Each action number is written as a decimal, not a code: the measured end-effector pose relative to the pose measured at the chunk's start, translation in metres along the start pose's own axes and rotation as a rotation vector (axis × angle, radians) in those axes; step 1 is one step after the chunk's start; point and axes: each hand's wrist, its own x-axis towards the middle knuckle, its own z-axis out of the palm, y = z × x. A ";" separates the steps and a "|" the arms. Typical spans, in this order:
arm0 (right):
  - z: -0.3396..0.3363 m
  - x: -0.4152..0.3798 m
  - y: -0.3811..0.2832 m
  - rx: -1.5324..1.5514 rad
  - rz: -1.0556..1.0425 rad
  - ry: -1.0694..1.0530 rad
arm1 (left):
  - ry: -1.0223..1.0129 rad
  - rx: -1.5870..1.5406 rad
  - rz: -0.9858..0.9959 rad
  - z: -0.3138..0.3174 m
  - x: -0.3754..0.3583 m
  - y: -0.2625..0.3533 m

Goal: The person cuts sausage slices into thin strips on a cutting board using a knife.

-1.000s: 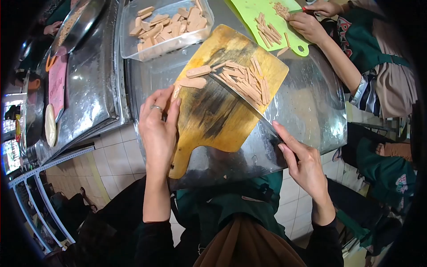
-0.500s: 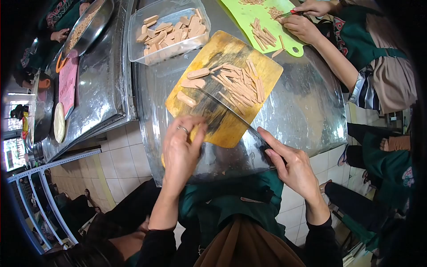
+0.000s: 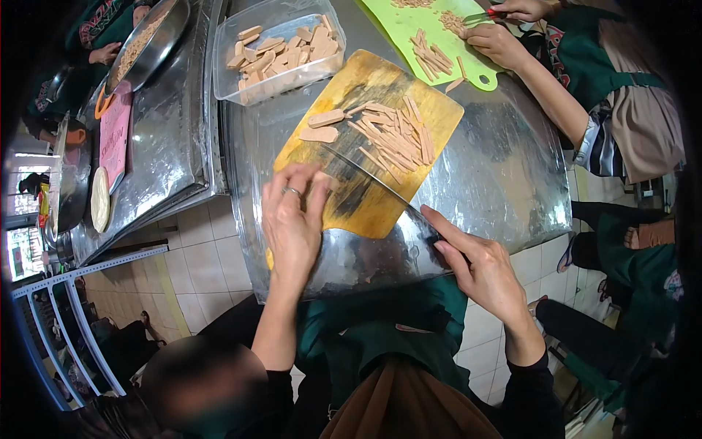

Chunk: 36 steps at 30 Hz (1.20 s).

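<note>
My right hand (image 3: 486, 267) grips a knife (image 3: 376, 180), its index finger stretched along the top near the handle, which is mostly hidden. The long thin blade slants up and left across the yellow, dark-stained cutting board (image 3: 351, 208). At the board's left edge, my left hand (image 3: 294, 216) closes thumb and fingers on a pinkish-tan sausage piece, largely covered by the fingers. Two more flat sausage pieces (image 3: 319, 134) lie above the blade tip. A heap of thin sausage sticks (image 3: 395, 135) covers the board's right side.
Behind the board stands a clear plastic tub (image 3: 292, 86) of sausage pieces on the metal table (image 3: 504, 175). At right, another person's hands (image 3: 497, 44) cut on a green board (image 3: 387, 22). A metal bowl (image 3: 157, 47) and pink sheet (image 3: 115, 139) are on the left table.
My left hand has moved up and left slightly and closed on the sausage piece that lay at the board's left. The knife stays nearly in place.
</note>
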 end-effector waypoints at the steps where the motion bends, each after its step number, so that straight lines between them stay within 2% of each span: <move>1: 0.000 -0.003 0.002 0.009 -0.006 0.005 | -0.004 -0.018 0.031 0.003 -0.007 0.001; 4: -0.001 -0.013 0.002 0.026 0.030 -0.022 | 0.023 -0.044 0.096 0.011 -0.026 0.009; 8: -0.003 -0.023 -0.002 0.004 0.021 -0.034 | 0.093 -0.172 0.073 0.014 -0.038 0.008; 10: -0.001 -0.025 -0.008 -0.017 0.023 -0.029 | 0.063 -0.158 0.067 0.010 -0.042 0.008; 13: 0.007 -0.030 -0.006 -0.087 -0.098 -0.001 | 0.048 -0.119 0.088 0.009 -0.043 0.007; 25: 0.001 -0.025 -0.028 -0.238 0.013 -0.150 | 0.061 -0.022 0.094 0.012 -0.041 0.008; 36: -0.008 -0.021 -0.033 -0.153 0.079 -0.259 | -0.010 0.023 0.086 0.007 -0.041 0.008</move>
